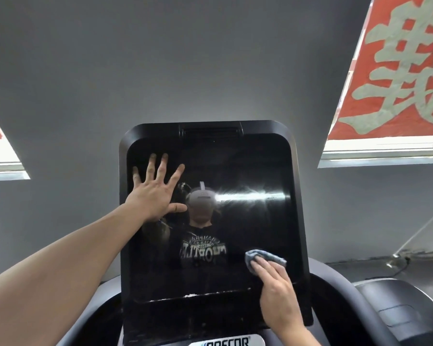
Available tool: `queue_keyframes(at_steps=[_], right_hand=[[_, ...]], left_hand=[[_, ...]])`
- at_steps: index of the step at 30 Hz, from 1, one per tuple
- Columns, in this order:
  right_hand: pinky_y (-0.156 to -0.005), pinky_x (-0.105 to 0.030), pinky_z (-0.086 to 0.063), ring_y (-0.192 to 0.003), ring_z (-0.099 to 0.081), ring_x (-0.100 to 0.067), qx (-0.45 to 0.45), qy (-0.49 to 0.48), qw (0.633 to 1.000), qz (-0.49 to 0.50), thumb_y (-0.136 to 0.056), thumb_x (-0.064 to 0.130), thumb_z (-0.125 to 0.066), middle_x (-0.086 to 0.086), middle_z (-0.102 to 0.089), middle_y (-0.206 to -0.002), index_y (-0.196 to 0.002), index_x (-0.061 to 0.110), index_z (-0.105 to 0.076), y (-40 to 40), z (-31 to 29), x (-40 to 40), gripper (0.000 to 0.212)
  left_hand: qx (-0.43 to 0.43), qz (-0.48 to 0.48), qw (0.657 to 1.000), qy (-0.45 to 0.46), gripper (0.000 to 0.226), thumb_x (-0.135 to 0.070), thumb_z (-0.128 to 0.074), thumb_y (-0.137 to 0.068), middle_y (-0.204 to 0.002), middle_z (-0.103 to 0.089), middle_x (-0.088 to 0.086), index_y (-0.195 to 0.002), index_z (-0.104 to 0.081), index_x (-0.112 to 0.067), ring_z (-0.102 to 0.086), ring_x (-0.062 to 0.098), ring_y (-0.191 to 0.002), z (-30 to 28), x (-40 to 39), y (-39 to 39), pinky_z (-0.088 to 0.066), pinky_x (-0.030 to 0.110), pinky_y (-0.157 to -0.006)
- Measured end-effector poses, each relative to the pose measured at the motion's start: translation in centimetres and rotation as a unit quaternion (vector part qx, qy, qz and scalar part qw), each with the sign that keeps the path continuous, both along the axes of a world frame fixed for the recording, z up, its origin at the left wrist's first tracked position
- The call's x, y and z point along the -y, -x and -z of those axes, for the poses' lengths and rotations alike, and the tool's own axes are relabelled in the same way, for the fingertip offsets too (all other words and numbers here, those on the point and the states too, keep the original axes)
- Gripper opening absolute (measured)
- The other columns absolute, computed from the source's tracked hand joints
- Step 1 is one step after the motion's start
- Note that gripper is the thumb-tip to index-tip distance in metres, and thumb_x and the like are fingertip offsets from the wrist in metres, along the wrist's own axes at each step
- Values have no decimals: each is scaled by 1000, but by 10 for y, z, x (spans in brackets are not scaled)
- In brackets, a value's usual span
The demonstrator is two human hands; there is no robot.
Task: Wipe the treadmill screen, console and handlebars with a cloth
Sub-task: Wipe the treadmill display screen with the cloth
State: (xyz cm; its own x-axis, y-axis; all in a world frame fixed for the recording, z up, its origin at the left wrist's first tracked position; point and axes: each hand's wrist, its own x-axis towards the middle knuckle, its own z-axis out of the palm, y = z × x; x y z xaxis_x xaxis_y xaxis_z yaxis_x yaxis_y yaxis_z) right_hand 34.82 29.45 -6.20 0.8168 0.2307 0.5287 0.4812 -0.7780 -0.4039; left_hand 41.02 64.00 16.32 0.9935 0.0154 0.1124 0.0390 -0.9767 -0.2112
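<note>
The treadmill screen is a tall black glossy panel in a black frame, filling the middle of the view. My left hand lies flat on its upper left part, fingers spread wide. My right hand presses a small grey-blue cloth against the lower right of the glass. The glass reflects a person wearing a headset and a bright streak of light. Below the screen, a strip of the console with a brand label shows at the bottom edge.
Grey curved console arms flank the screen, with a dark housing at lower right. Behind is a grey wall with windows at left and right, and a red banner with pale characters. A cable runs along the floor.
</note>
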Motion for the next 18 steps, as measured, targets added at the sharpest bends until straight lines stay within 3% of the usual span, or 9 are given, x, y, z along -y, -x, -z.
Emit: queue_keyframes(at_steps=[3, 5, 7, 11, 13, 16, 18], right_hand=[[-118, -31, -36, -133, -51, -20, -48, -33, 998, 21, -61, -24, -69, 5, -60, -143, -137, 7, -67, 20, 9, -36, 82], [-117, -25, -32, -132, -50, -14, -44, -6, 997, -67, -68, -12, -62, 4, -64, -142, -133, 11, -71, 30, 16, -50, 71], [-115, -25, -37, -132, -54, -12, -2, 13, 996, -92, -75, -5, -54, 8, -63, -142, -132, 14, -72, 21, 15, -33, 64], [-114, -24, -38, -127, -55, -15, -29, -57, 997, 42, -66, -26, -76, 4, -66, -137, -130, 6, -72, 21, 16, -11, 72], [-115, -15, -33, -123, -52, -13, -56, -70, 996, 20, -57, -27, -81, 0, -70, -133, -125, 6, -75, 28, 17, -39, 76], [-111, -8, -33, -119, -53, -3, -52, -72, 992, -84, -63, -20, -86, 2, -72, -126, -119, 7, -77, 27, 18, -49, 63], [-110, -8, -34, -116, -54, -3, -42, -73, 995, -46, -67, -13, -88, 4, -71, -128, -125, 9, -74, 18, 10, -24, 63]], left_hand=[[-1, 1, 1000, 0, 116, -90, -39, -82, -163, 43, 11, -156, 35, -39, 41, 40, -148, 0, 0, -1, 0, 74, -120], [2, 2, 1000, 1, 116, -91, -38, -82, -163, 42, 11, -156, 34, -39, 40, 41, -148, 0, 0, 0, -1, 74, -120], [4, 2, 1000, -5, 116, -91, -38, -82, -164, 41, 12, -157, 33, -38, 39, 41, -149, 0, 0, 1, -2, 74, -121], [4, 2, 1000, -7, 116, -91, -38, -82, -163, 41, 12, -157, 33, -37, 38, 42, -149, -1, 0, 1, -3, 75, -121], [2, 3, 1000, -6, 116, -90, -38, -82, -164, 41, 12, -157, 33, -37, 38, 42, -150, -1, 1, 1, -3, 75, -121], [3, 4, 1000, -7, 116, -90, -38, -82, -164, 40, 13, -157, 33, -37, 37, 42, -150, -2, 1, 1, -3, 75, -121], [0, 3, 1000, -9, 116, -91, -38, -82, -164, 40, 13, -157, 33, -37, 37, 42, -150, -2, 1, 1, -3, 75, -121]])
